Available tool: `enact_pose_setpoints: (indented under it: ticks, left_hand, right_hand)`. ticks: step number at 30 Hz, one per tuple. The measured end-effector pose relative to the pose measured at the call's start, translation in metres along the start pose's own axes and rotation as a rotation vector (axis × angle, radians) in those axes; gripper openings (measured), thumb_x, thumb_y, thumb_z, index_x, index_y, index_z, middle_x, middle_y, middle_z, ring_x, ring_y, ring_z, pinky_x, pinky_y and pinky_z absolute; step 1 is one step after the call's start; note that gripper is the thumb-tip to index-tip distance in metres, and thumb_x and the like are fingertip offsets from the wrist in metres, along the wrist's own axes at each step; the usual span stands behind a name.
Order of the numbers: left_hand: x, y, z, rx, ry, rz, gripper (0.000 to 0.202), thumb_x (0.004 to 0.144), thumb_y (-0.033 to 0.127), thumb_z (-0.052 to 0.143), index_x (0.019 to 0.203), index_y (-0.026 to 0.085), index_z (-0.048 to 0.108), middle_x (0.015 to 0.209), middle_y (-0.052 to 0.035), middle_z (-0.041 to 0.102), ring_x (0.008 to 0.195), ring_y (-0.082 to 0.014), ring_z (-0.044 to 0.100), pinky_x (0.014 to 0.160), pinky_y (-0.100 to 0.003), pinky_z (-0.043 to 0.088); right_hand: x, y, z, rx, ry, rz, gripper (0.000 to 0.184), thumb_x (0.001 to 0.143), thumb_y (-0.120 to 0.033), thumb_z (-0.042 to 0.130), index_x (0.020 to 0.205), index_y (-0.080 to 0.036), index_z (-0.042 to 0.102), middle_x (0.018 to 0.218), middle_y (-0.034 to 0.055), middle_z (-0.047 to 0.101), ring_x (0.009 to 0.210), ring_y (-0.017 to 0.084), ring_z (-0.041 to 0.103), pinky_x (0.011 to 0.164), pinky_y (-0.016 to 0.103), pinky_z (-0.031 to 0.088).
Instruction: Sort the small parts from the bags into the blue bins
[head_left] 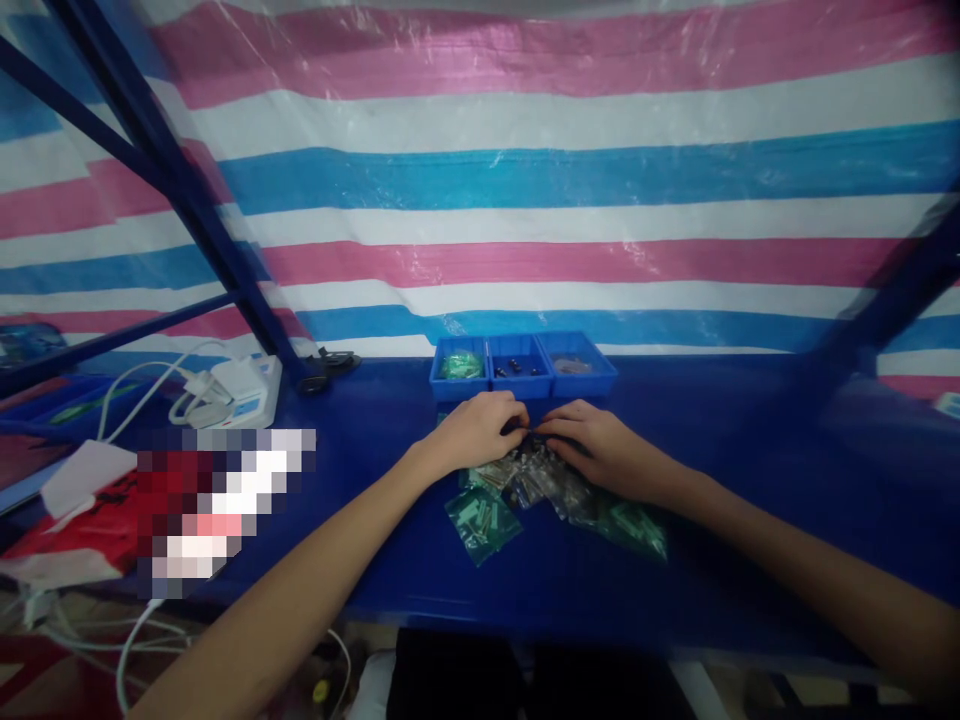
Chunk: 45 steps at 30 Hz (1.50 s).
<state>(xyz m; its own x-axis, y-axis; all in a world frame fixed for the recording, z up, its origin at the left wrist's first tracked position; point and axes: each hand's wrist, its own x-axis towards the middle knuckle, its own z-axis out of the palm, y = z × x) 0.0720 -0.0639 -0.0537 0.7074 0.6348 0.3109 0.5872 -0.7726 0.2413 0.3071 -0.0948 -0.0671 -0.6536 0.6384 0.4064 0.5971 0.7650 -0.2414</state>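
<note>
My left hand (480,432) and my right hand (600,445) face each other above a pile of small plastic bags, fingertips bent and almost meeting. Each hand is closed in a pinch; whatever lies between the fingers is too small and dark to make out. Beneath them lie clear bags (551,478) of small metal parts. A green-tinted bag (484,525) with pale pins or screws sits at the front left of the pile, and another green bag (636,530) sticks out under my right wrist. Just behind my hands stand three joined blue bins.
The left bin holds green bags (461,365), the middle one small dark parts (516,368), the right one clear bags (571,366). On the left are a white power strip (251,393), cables and a red bag (112,515). A blue post (217,240) and striped sheeting (525,180) bound the blue table.
</note>
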Motion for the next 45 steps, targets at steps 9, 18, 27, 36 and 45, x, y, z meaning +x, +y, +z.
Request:
enact_pose_setpoints:
  ticks: [9, 18, 27, 36, 45]
  left_hand:
    - [0.001, 0.006, -0.003, 0.000, 0.081, 0.014, 0.011, 0.097, 0.022, 0.053, 0.104, 0.020, 0.061, 0.098, -0.0039, 0.068, 0.090, -0.0184, 0.064, 0.077, -0.032, 0.050]
    - [0.001, 0.013, -0.004, 0.090, 0.102, 0.068, 0.011, 0.097, 0.020, 0.052, 0.107, 0.021, 0.058, 0.102, -0.0037, 0.069, 0.097, -0.0201, 0.066, 0.080, -0.033, 0.052]
    - [0.001, 0.013, -0.004, 0.017, 0.219, 0.104, 0.013, 0.103, 0.024, 0.049, 0.110, 0.020, 0.059, 0.105, -0.0046, 0.069, 0.099, -0.0178, 0.066, 0.087, -0.033, 0.054]
    - [0.003, 0.017, 0.001, -0.012, 0.282, 0.115, 0.022, 0.104, 0.026, 0.048, 0.118, 0.019, 0.063, 0.113, -0.0065, 0.073, 0.103, -0.0201, 0.070, 0.091, -0.037, 0.058]
    - [0.004, 0.026, 0.003, -0.079, 0.346, 0.159, 0.025, 0.105, 0.023, 0.047, 0.117, 0.016, 0.067, 0.112, -0.0071, 0.074, 0.101, -0.0175, 0.071, 0.089, -0.033, 0.059]
  right_hand:
    - [0.001, -0.001, -0.001, -0.004, 0.043, 0.038, 0.032, 0.099, -0.025, 0.050, 0.126, -0.025, 0.067, 0.120, 0.0093, 0.071, 0.111, 0.028, 0.064, 0.093, 0.046, 0.053]
    - [0.002, -0.004, -0.004, 0.040, 0.106, 0.054, 0.027, 0.098, -0.021, 0.051, 0.118, -0.024, 0.069, 0.115, 0.0083, 0.073, 0.106, 0.026, 0.065, 0.093, 0.043, 0.052]
    - [0.006, -0.008, -0.006, 0.147, 0.182, 0.146, 0.024, 0.094, -0.022, 0.052, 0.107, -0.025, 0.072, 0.103, 0.0061, 0.075, 0.091, 0.023, 0.069, 0.081, 0.037, 0.053]
    - [0.010, -0.011, -0.010, 0.404, 0.160, 0.348, 0.024, 0.093, -0.039, 0.058, 0.093, -0.022, 0.074, 0.091, 0.0037, 0.077, 0.079, 0.022, 0.069, 0.072, 0.033, 0.051]
    - [0.013, -0.011, -0.011, 0.615, 0.186, 0.424, 0.029, 0.088, -0.046, 0.063, 0.082, -0.021, 0.075, 0.082, 0.0040, 0.075, 0.081, 0.022, 0.067, 0.074, 0.034, 0.049]
